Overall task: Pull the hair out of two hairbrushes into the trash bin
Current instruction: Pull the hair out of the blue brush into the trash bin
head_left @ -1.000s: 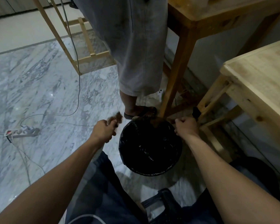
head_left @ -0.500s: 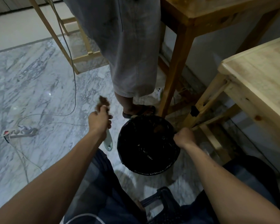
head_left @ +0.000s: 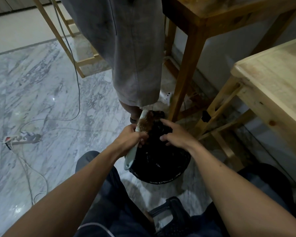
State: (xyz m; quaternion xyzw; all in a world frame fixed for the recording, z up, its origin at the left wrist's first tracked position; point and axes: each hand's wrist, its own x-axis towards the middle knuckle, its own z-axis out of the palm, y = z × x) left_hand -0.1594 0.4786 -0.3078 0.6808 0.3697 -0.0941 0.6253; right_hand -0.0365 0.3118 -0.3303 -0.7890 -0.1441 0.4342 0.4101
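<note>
The hairbrush (head_left: 143, 124), clasped in the left hand (head_left: 130, 139), has been brought from beside the trash bin (head_left: 169, 173) to above its mouth, bristles with brown hair (head_left: 150, 115) turned toward the right hand (head_left: 175, 135), now released from the rim and spread empty, so plucking is judged imminent.

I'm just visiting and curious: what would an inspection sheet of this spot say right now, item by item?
Surface: grey-veined marble floor.
Job's things: pale hairbrush with brown hair in its bristles, held over the black-lined trash bin; second brush not seen.
Clutter: black stool by the knees.
Hands: left hand grips the hairbrush; right hand open, fingers spread above the bin.
Cables: power strip and cords on the floor.
Surroundings: wooden tables; another person's leg behind the bin.
</note>
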